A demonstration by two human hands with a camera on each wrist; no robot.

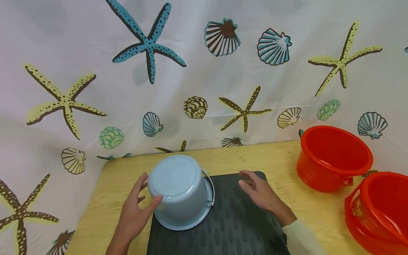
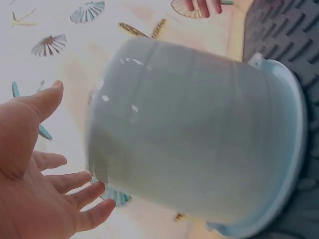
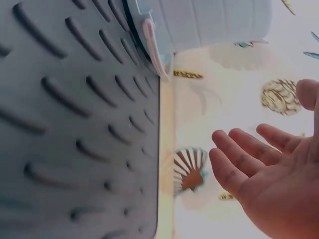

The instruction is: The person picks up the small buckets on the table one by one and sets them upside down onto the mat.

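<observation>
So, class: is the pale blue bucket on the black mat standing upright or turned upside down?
Upside down. The pale blue bucket shows its flat base on top, and its wide rim rests on the black mat.

One pale blue bucket point(image 1: 178, 191), two red buckets point(image 1: 331, 157), one black mat point(image 1: 232, 223), two hands point(image 1: 134, 212).

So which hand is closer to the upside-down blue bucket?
Left. The left hand sits right beside the light blue bucket, thumb at its side wall. The right hand hovers over the black mat, apart from the bucket.
</observation>
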